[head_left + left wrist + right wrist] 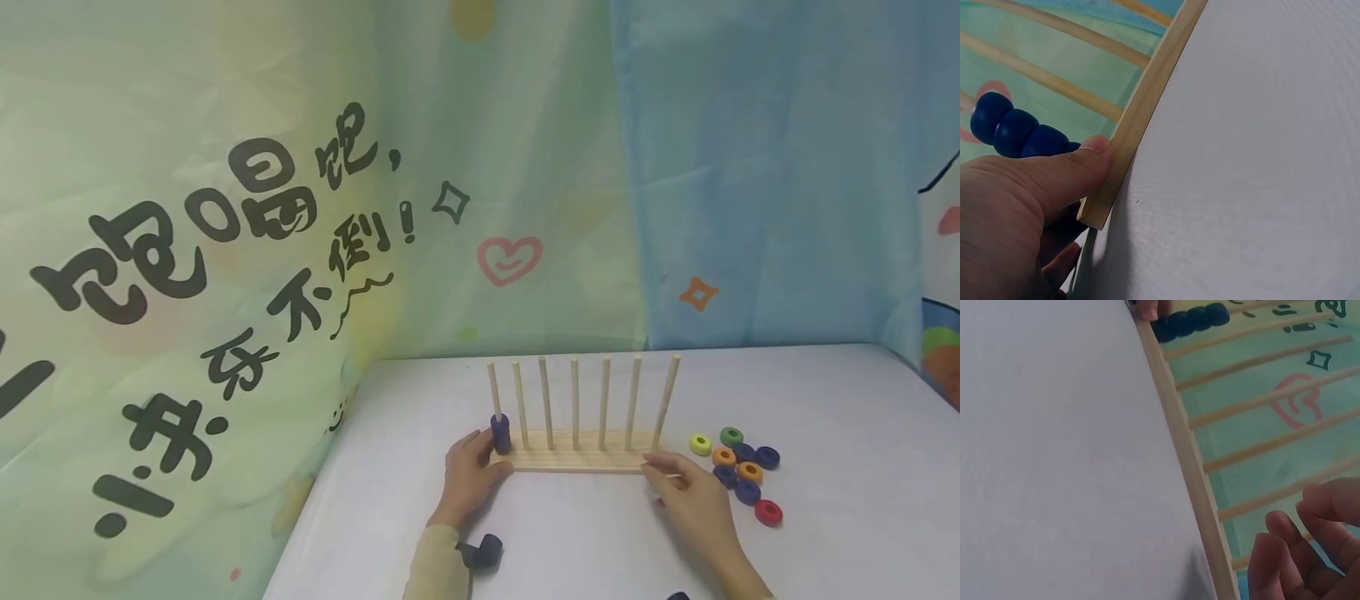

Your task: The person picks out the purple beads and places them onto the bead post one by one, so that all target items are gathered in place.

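A wooden peg board stands on the white table, with several upright pegs in a row. Stacked on its leftmost peg are several dark blue beads. My left hand grips the board's left end; in the left wrist view the thumb presses its front edge beside the blue beads, and the other fingers are mostly hidden behind. By the board's right end is my right hand, its fingers loosely bent. No object shows between those fingers in the right wrist view; whether they touch the board is unclear.
Right of the board lie loose beads: a yellow one, a green one, a red one, and several orange and blue ones. A printed cloth backdrop hangs behind the table. A black device sits at the left wrist.
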The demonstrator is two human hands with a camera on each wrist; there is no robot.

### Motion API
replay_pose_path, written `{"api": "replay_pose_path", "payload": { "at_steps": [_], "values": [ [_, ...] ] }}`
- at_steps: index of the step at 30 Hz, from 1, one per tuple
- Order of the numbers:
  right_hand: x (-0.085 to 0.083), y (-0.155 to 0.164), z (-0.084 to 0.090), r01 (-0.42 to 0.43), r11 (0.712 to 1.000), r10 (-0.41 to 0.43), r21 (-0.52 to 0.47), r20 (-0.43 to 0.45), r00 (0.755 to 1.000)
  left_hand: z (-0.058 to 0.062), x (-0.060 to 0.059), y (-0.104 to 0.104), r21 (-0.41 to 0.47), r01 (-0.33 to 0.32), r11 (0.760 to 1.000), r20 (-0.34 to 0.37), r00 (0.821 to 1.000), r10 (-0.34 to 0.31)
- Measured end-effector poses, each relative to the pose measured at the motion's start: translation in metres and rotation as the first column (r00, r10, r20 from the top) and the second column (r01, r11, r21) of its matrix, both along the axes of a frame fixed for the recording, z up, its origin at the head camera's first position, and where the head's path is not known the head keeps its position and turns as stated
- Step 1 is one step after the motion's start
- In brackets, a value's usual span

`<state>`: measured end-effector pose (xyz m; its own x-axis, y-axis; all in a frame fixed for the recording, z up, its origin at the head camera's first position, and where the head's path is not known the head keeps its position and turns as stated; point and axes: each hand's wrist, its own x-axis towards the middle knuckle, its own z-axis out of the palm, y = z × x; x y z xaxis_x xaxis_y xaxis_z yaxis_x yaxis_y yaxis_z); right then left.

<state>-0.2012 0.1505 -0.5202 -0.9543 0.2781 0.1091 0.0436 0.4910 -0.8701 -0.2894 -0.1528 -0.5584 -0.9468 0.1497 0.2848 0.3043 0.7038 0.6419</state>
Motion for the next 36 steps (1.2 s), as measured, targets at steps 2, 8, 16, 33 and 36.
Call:
{"api": "replay_pose_path", "payload": {
  "at_steps": [2, 8, 16, 33, 36],
  "values": [
    [0.000, 0.003, -0.003, 0.012, 0.999, -0.011, 0.042, -0.015, 1.000, 0.001, 0.000, -0.001, 0.000, 0.006, 1.000, -0.007, 1.000, -0.006],
    [0.003, 0.013, -0.006, 0.068, 0.984, -0.061, 0.167, -0.048, 0.997, 0.002, 0.001, -0.001, -0.001, 0.017, 1.000, -0.015, 1.000, -0.017],
    [0.006, 0.035, -0.009, 0.207, 0.931, -0.141, 0.301, -0.227, 0.964, 0.001, 0.004, -0.001, 0.014, 0.005, 1.000, 0.017, 1.000, -0.005],
    [0.012, 0.077, -0.010, 0.333, 0.872, -0.300, 0.358, -0.147, 0.943, 0.001, 0.003, 0.001, 0.006, 0.012, 1.000, 0.010, 1.000, -0.012],
    [0.012, 0.081, -0.009, 0.336, 0.865, -0.331, 0.372, -0.079, 0.940, 0.001, 0.003, 0.000, 0.006, 0.013, 1.000, -0.004, 1.000, -0.013]
  ]
}}
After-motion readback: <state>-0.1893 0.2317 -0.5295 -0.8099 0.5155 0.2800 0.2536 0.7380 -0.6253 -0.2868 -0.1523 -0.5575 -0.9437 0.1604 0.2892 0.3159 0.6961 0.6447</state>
